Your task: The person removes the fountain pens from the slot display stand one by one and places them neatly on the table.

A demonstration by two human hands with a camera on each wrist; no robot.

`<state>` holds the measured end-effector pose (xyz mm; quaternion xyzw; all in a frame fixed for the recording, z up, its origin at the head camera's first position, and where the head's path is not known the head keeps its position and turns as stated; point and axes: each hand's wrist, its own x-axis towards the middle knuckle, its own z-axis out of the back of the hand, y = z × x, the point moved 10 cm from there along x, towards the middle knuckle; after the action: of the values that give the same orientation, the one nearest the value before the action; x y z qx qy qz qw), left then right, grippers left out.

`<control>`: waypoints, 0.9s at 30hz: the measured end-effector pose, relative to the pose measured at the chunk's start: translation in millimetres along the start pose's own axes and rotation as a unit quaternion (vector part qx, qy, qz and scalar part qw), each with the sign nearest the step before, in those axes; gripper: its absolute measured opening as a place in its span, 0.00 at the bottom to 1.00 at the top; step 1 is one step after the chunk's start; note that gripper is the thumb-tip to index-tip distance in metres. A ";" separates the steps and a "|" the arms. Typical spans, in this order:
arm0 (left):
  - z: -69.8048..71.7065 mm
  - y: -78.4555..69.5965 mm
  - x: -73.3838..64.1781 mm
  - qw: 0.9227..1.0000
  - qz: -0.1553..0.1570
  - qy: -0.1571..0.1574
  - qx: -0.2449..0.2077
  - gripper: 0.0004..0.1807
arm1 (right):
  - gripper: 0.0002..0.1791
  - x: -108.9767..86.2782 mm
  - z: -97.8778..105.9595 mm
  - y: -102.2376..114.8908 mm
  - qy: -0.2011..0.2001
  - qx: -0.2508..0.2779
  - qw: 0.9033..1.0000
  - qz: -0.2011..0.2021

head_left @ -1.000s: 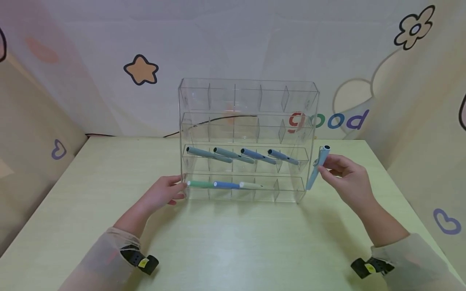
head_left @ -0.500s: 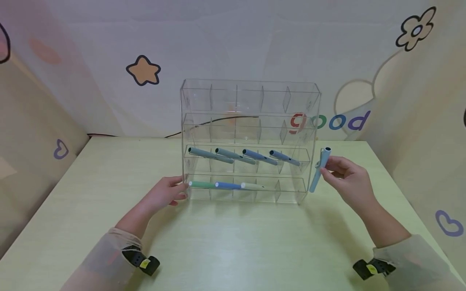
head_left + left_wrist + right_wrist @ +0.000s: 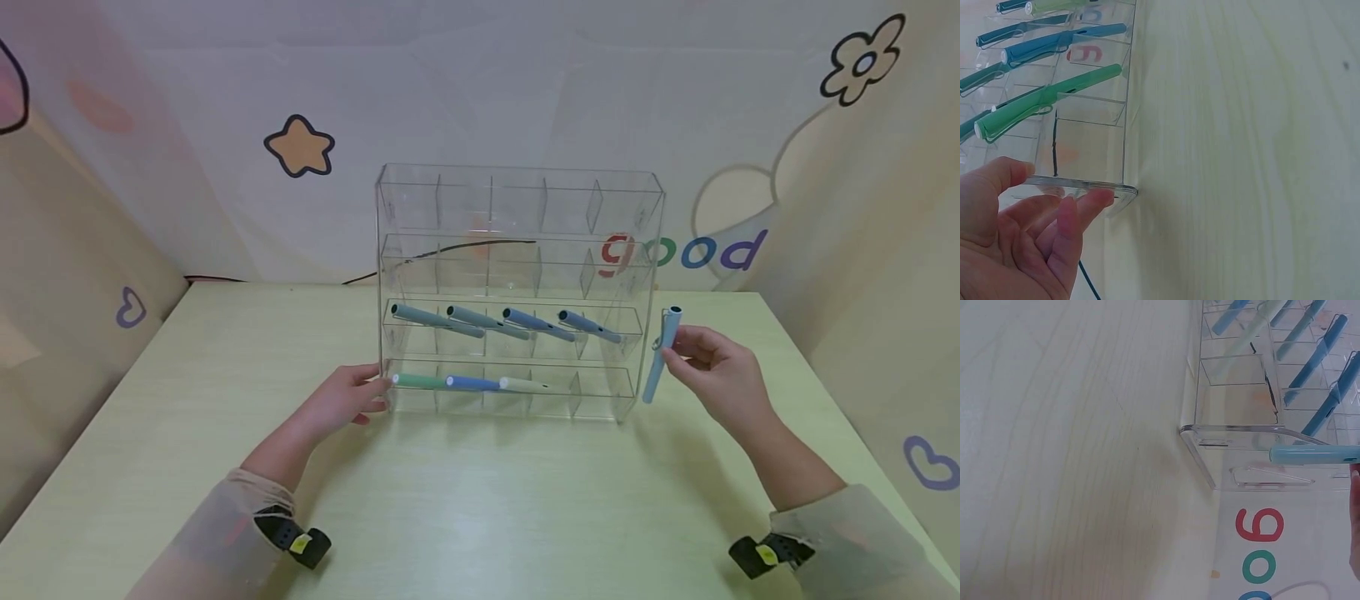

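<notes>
A clear acrylic pen rack [image 3: 600, 380] with stepped, divided tiers stands upright on the table. At its lower left corner my left hand [image 3: 348, 398] grips the side panel [image 3: 1091, 184], thumb on one face and fingers on the other. My right hand [image 3: 716, 371] pinches a light blue pen [image 3: 657, 368] just right of the rack, cap end up and slightly tilted. In the bottom tier lie a green pen [image 3: 420, 382], a blue pen [image 3: 472, 383] and a cream pen [image 3: 521, 385]. Several bluish pens [image 3: 531, 320] slant across the tier above. Most of my right hand is outside the right wrist view.
The pale wooden table [image 3: 480, 508] extends in front of the rack and to both sides. Behind stands a cloth backdrop [image 3: 510, 100] with a star [image 3: 299, 147] and coloured letters [image 3: 697, 252]. Cloth walls flank the table left and right.
The light blue pen in my right hand has turned a little more upright, its lower end away from the rack. My left hand keeps its grip. The head view has shifted slightly.
</notes>
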<state>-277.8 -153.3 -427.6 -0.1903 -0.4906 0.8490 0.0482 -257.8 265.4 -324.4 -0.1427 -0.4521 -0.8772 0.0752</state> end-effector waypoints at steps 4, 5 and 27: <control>0.0 0.9 -0.1 1.000 0.001 0.001 0.001 0.30 | 0.19 -0.2 -1.4 -3.5 0.007 0.002 1.000 -0.012; 0.0 0.9 -0.1 1.000 0.000 0.002 0.001 0.30 | 0.19 -0.2 -1.7 -4.4 0.009 0.002 1.000 -0.015; -0.4 -0.7 -1.1 1.000 -0.006 0.008 -0.002 0.30 | 0.21 1.9 -8.7 -27.8 0.044 -0.017 0.997 -0.065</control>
<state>-276.7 -152.8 -426.9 -0.1944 -0.4933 0.8460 0.0562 -268.4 274.4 -350.0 -0.0757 -0.4418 -0.8932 0.0352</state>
